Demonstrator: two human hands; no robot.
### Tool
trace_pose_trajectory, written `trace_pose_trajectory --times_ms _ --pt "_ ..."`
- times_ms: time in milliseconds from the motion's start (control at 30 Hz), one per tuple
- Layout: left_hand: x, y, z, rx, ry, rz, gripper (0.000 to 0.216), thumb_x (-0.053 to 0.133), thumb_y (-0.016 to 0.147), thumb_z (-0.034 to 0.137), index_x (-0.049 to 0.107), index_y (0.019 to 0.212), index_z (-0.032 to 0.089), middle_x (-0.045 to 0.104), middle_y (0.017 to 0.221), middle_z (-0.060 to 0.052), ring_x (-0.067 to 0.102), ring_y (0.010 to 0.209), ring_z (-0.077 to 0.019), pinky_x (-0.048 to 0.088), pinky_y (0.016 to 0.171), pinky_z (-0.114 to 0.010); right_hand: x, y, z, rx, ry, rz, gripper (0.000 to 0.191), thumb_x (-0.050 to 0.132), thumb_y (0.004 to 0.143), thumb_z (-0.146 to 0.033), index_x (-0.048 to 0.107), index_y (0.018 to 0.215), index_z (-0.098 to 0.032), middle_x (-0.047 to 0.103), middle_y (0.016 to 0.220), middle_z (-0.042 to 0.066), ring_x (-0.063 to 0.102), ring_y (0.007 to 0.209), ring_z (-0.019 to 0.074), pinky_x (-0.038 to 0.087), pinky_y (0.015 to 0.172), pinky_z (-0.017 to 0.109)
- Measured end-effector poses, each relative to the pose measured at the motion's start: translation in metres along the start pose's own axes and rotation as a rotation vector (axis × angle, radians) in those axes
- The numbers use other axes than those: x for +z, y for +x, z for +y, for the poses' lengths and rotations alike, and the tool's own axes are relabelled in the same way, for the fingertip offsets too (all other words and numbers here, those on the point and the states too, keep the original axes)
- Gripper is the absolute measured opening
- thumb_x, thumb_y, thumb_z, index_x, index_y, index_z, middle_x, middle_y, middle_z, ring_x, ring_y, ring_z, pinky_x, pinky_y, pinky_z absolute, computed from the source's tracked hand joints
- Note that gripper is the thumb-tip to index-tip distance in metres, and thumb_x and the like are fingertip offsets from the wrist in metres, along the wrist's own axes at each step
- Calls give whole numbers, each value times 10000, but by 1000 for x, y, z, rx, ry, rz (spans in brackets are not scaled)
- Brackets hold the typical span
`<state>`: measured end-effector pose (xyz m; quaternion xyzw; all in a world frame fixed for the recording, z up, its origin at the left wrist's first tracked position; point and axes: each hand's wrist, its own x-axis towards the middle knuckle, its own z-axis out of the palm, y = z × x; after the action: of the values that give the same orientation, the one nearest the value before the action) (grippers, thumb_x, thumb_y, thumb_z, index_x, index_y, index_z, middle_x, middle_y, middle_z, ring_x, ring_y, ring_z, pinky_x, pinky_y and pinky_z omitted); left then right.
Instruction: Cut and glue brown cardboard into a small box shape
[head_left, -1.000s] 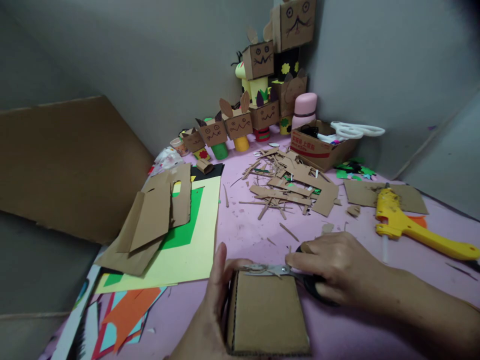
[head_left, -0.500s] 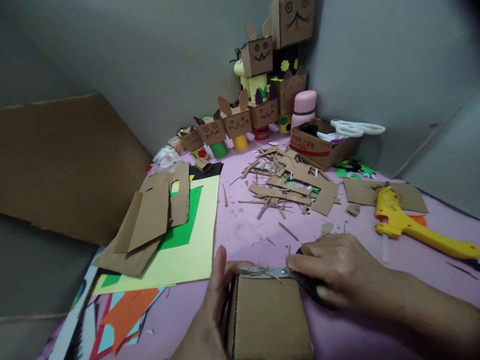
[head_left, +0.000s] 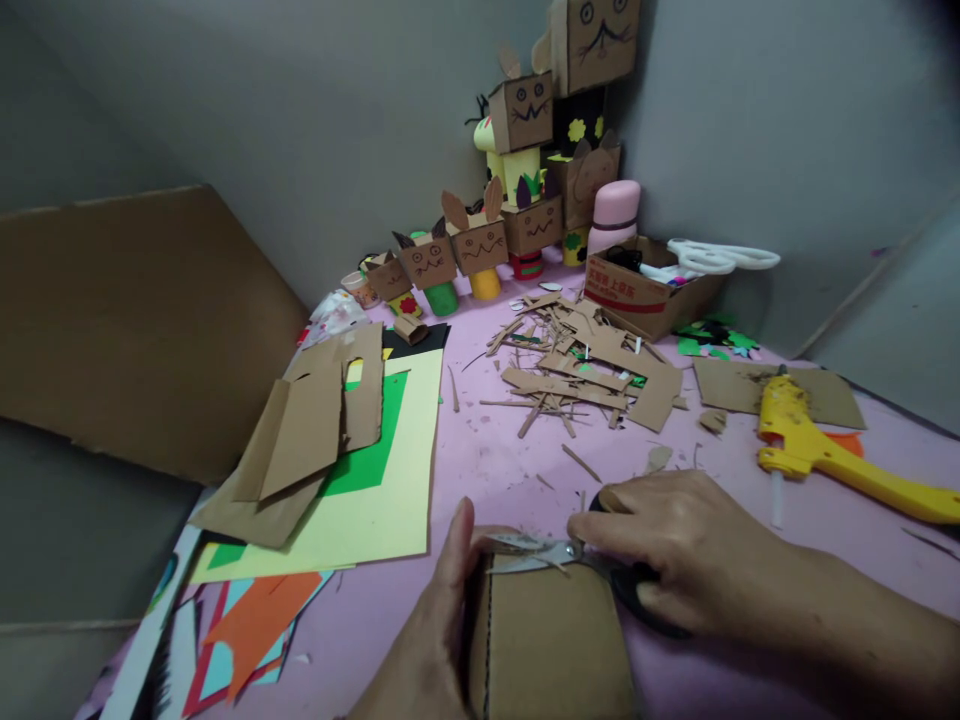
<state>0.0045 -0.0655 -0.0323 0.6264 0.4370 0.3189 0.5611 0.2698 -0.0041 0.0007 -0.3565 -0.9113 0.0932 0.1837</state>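
Note:
A small cardboard box (head_left: 559, 640) stands close in front of me at the lower middle. My left hand (head_left: 442, 615) grips it from the left, thumb pointing up and fingers behind its far edge. In my right hand (head_left: 667, 545) is a pair of scissors (head_left: 634, 585) with black handles. The blades lie along the box's far top edge, slightly apart, with thin curled cardboard shavings around them. The box's lower end runs out of the picture.
Cardboard scraps (head_left: 577, 365) are heaped mid-table. At right lies a yellow glue gun (head_left: 810, 440); behind, an open carton (head_left: 637, 295) holds white-handled scissors (head_left: 720, 257). Cardboard pieces (head_left: 304, 430) and coloured paper (head_left: 405, 480) lie left. Several animal-faced box figures (head_left: 480, 245) line the back.
The scissor blades have parted a little along the box edge, and the handles have spread. The box has turned slightly and shifted a bit to the right with my left hand.

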Motion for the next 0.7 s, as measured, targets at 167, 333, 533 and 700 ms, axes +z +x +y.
trace_pose_trajectory --times_ms 167,333,533,700 --pt "-4 -2 -6 -1 34 8 1190 729 596 638 -93 1439 470 307 1501 -74 288 1361 -406 149 1100 -618 -1 1 -1 5 21 -15 335 476 513 -53 607 766 -229 600 617 -11 479 531 138 186 508 273" --pt "-1 0 -5 37 -47 -6 1243 752 582 620 -122 1446 431 316 1502 -91 296 1366 -401 195 1104 -595 0 -1 0 -5 44 34 317 469 497 -62 609 731 -223 607 585 -14 486 506 132 178 496 270" --pt "0 1 0 32 -54 -38 1229 775 607 557 -133 1430 466 295 1521 -74 272 1383 -393 156 1109 -617 2 -3 1 -28 16 53 399 452 487 -54 644 795 -221 623 580 -13 492 485 132 170 493 276" --pt "-2 -1 -5 34 27 41 1315 829 573 469 -155 1443 406 250 1546 -87 241 1396 -396 207 1117 -574 1 -1 0 -26 -26 52 399 468 523 -47 650 834 -221 627 611 3 513 512 148 199 506 283"
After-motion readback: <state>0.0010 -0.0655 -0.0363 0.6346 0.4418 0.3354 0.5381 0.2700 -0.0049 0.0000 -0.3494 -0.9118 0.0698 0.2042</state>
